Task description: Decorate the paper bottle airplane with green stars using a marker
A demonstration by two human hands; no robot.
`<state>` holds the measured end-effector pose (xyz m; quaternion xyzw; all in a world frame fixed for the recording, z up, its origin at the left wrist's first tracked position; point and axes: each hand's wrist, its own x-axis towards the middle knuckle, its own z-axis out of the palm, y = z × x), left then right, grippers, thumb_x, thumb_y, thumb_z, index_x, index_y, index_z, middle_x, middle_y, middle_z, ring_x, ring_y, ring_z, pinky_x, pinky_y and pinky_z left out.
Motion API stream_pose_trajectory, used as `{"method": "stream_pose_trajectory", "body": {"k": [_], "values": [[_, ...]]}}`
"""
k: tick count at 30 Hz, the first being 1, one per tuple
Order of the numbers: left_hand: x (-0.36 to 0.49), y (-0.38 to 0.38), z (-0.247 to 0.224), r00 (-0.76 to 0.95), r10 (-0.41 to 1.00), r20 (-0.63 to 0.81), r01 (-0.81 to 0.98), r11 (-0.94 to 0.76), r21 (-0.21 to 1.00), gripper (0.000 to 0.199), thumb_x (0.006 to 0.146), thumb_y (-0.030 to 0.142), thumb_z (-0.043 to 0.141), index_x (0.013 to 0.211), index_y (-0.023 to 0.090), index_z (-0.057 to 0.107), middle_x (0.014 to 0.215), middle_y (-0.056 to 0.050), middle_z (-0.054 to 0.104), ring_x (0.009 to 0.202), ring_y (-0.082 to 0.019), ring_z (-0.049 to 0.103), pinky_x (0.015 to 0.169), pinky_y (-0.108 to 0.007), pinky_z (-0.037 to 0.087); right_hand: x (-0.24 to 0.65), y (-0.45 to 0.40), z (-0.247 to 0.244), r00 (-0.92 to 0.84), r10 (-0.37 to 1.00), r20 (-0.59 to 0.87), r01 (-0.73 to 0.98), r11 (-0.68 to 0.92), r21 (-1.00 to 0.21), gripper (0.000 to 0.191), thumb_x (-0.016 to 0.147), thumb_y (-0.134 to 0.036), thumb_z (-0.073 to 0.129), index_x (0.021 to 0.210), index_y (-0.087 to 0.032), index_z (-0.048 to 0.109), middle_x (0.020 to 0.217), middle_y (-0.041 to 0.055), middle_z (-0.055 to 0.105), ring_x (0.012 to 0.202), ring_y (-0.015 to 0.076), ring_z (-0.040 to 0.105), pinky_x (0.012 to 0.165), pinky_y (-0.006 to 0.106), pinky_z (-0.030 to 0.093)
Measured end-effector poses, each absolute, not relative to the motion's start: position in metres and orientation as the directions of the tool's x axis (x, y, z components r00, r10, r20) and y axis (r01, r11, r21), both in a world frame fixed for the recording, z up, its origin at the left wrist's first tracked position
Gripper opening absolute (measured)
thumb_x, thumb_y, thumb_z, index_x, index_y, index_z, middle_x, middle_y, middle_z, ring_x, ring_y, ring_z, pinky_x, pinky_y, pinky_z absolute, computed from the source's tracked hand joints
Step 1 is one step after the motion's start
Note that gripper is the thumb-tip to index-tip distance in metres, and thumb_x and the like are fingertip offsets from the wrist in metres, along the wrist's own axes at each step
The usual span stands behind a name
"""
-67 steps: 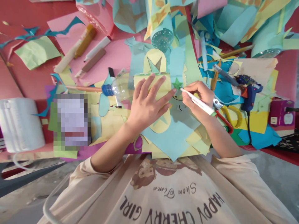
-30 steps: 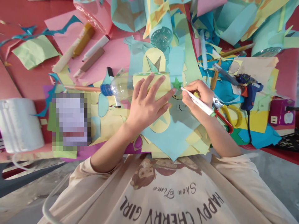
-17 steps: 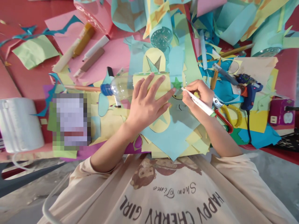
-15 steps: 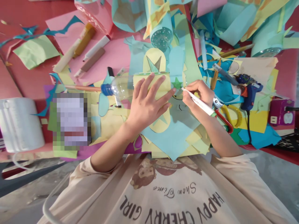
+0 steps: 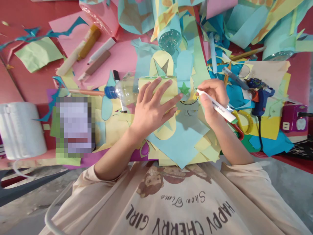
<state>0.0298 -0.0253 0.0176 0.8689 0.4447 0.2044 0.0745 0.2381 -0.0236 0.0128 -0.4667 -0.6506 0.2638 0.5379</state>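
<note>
A clear plastic bottle [image 5: 126, 92] with a blue cap lies on its side, wrapped in yellow paper [image 5: 142, 85]. My left hand [image 5: 153, 106] rests on that wrap with its fingers spread. Close to my left index fingertip, a green star [image 5: 184, 88] shows on the bottle's bare clear end. My right hand [image 5: 212, 98] grips a white marker [image 5: 216, 107] with a green end, its tip just right of the bottle and apart from the star. Beneath lie pale blue paper [image 5: 182, 137] and a yellow rounded strip [image 5: 161, 60] with a star-shaped cutout.
Yellow-handled scissors [image 5: 248, 122] and a blue glue gun [image 5: 262, 101] lie to the right. Several markers [image 5: 97, 65] sit on pink paper at the upper left. A phone [image 5: 77, 125] lies left. Paper-covered bottles [image 5: 168, 36] stand along the back.
My right hand has drawn the marker back to the right, away from the green star. The bottle and my left hand have shifted slightly left.
</note>
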Motion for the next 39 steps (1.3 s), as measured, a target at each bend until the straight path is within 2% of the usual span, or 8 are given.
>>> {"method": "stream_pose_trajectory", "body": {"k": [4, 10, 15, 18, 20, 24, 28, 39], "values": [[0.027, -0.025, 0.020, 0.512, 0.810, 0.287, 0.746, -0.585, 0.319, 0.038, 0.087, 0.036, 0.053, 0.125, 0.041, 0.052, 0.141, -0.003, 0.046, 0.135, -0.032, 0.036, 0.108, -0.055, 0.029, 0.239, -0.019, 0.006, 0.033, 0.907, 0.420, 0.186, 0.407, -0.894, 0.047, 0.082, -0.056, 0.049, 0.124, -0.036, 0.045, 0.121, 0.0036, 0.051, 0.102, 0.0211, 0.062, 0.079, 0.040, 0.054], [0.027, -0.027, 0.023, 0.517, 0.807, 0.285, 0.740, -0.589, 0.324, 0.039, 0.086, 0.040, 0.055, 0.125, 0.042, 0.052, 0.142, -0.002, 0.045, 0.134, -0.033, 0.036, 0.107, -0.056, 0.029, 0.238, -0.021, 0.008, -0.037, 0.959, 0.282, 0.111, 0.285, -0.952, 0.054, 0.079, -0.063, 0.046, 0.127, -0.038, 0.040, 0.126, 0.0035, 0.051, 0.107, 0.0228, 0.059, 0.076, 0.039, 0.059], [0.026, -0.030, 0.025, 0.531, 0.786, 0.316, 0.730, -0.614, 0.301, 0.039, 0.085, 0.043, 0.056, 0.124, 0.039, 0.054, 0.139, -0.003, 0.049, 0.130, -0.031, 0.043, 0.104, -0.053, 0.033, 0.240, -0.022, 0.013, -0.077, 0.967, 0.244, 0.121, 0.252, -0.960, 0.052, 0.082, -0.066, 0.038, 0.121, -0.033, 0.044, 0.118, 0.0054, 0.057, 0.108, 0.0234, 0.059, 0.089, 0.044, 0.055], [0.026, -0.031, 0.025, 0.528, 0.786, 0.322, 0.726, -0.615, 0.308, 0.038, 0.085, 0.042, 0.057, 0.122, 0.038, 0.055, 0.137, -0.003, 0.051, 0.128, -0.030, 0.046, 0.103, -0.051, 0.035, 0.242, -0.021, 0.015, -0.070, 0.985, 0.156, 0.034, 0.158, -0.987, 0.051, 0.081, -0.064, 0.040, 0.119, -0.029, 0.046, 0.112, 0.0058, 0.059, 0.098, 0.0215, 0.061, 0.068, 0.037, 0.058], [0.025, -0.030, 0.025, 0.527, 0.789, 0.317, 0.722, -0.612, 0.322, 0.039, 0.085, 0.042, 0.056, 0.124, 0.037, 0.055, 0.137, -0.003, 0.051, 0.129, -0.030, 0.045, 0.105, -0.050, 0.034, 0.243, -0.020, 0.015, 0.014, 0.980, 0.196, -0.006, 0.196, -0.980, 0.042, 0.080, -0.059, 0.046, 0.104, -0.026, 0.053, 0.093, 0.0031, 0.061, 0.081, 0.0168, 0.061, 0.056, 0.029, 0.054], [0.026, -0.028, 0.023, 0.553, 0.760, 0.342, 0.726, -0.641, 0.251, 0.039, 0.089, 0.041, 0.051, 0.128, 0.035, 0.050, 0.137, -0.001, 0.053, 0.126, -0.025, 0.050, 0.104, -0.044, 0.036, 0.245, -0.021, 0.017, 0.033, 0.956, 0.293, 0.121, 0.287, -0.950, 0.023, 0.084, -0.046, 0.051, 0.079, -0.023, 0.052, 0.061, -0.0058, 0.051, 0.050, 0.0075, 0.048, 0.045, 0.023, 0.042], [0.027, -0.028, 0.022, 0.574, 0.741, 0.348, 0.722, -0.659, 0.211, 0.040, 0.090, 0.041, 0.049, 0.130, 0.032, 0.048, 0.138, -0.004, 0.051, 0.125, -0.026, 0.051, 0.104, -0.044, 0.037, 0.243, -0.026, 0.022, -0.072, 0.951, 0.301, 0.302, 0.309, -0.902, 0.014, 0.082, -0.034, 0.058, 0.091, -0.024, 0.053, 0.075, -0.0042, 0.060, 0.064, 0.0084, 0.060, 0.056, 0.024, 0.052], [0.025, -0.026, 0.029, 0.623, 0.749, 0.226, 0.704, -0.663, 0.255, 0.044, 0.087, 0.043, 0.054, 0.131, 0.043, 0.045, 0.146, -0.005, 0.040, 0.132, -0.032, 0.041, 0.104, -0.053, 0.031, 0.239, -0.031, 0.018, -0.156, 0.933, 0.324, 0.393, 0.359, -0.846, 0.008, 0.081, -0.028, 0.059, 0.082, -0.021, 0.054, 0.078, -0.0023, 0.063, 0.066, 0.0086, 0.062, 0.056, 0.023, 0.052]]}}
